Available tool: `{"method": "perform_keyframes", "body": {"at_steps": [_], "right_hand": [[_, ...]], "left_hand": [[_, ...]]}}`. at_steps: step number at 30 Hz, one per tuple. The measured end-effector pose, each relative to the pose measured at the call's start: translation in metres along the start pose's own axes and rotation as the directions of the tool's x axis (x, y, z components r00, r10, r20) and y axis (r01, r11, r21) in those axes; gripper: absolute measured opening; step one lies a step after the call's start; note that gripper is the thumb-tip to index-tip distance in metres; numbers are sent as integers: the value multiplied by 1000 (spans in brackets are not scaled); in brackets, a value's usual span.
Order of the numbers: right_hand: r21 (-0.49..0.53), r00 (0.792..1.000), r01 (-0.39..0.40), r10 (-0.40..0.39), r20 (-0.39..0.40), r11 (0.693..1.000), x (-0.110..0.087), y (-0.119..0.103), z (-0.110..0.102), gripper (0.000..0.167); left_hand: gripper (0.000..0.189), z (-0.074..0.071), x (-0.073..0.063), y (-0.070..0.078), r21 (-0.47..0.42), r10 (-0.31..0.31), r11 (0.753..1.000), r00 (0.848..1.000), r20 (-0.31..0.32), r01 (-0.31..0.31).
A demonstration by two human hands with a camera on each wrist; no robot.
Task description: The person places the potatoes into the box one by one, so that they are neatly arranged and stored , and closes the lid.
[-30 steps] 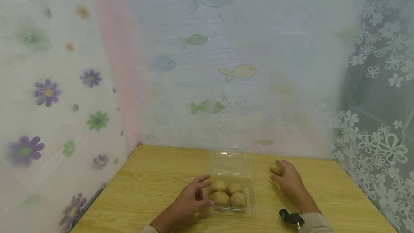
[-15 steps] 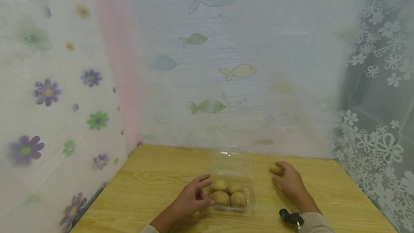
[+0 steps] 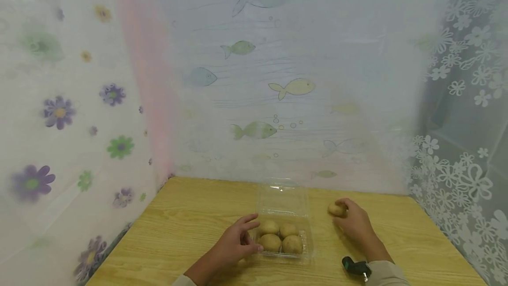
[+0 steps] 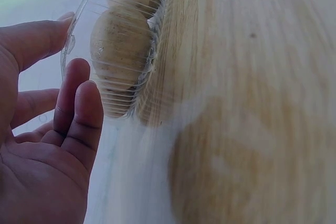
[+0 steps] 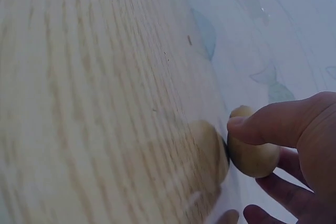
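Observation:
A clear plastic clamshell container (image 3: 308,238) stands on the table with its lid (image 3: 282,201) raised at the back. Several potatoes (image 3: 292,245) sit inside it. My left hand (image 3: 234,242) lies along the container's left side, relaxed fingers spread; in the left wrist view one fingertip touches the rim and the other fingers bend loosely beside it. To the right of the container, my right hand (image 3: 355,220) holds a single potato (image 3: 336,209) at the tabletop. The right wrist view shows the thumb on one side of this potato (image 5: 254,158) and fingers on the other.
A black device (image 3: 356,266) with a metal tip is by the right wrist. The wood-grain table (image 3: 190,215) is covered by a shiny clear sheet and ends at a curtain with fish (image 3: 258,130). Flower-patterned curtains hang at both sides.
The potato at my right hand has shifted slightly left and toward me, and more of it shows. The left hand and the container have stayed in place.

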State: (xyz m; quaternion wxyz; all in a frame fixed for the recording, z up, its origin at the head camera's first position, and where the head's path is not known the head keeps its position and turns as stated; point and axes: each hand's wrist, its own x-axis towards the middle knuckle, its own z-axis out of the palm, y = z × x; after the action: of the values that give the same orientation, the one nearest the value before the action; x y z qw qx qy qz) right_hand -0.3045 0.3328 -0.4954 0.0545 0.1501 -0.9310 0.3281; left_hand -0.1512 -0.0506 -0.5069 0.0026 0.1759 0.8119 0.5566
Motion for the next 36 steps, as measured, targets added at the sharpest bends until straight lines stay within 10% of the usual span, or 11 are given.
{"method": "perform_keyframes", "body": {"at_steps": [36], "right_hand": [[-27,996,84,-83,6,996,-29,0,-24,29]], "left_hand": [[74,53,-40,41,30,-44,998,996,-82,47]]}}
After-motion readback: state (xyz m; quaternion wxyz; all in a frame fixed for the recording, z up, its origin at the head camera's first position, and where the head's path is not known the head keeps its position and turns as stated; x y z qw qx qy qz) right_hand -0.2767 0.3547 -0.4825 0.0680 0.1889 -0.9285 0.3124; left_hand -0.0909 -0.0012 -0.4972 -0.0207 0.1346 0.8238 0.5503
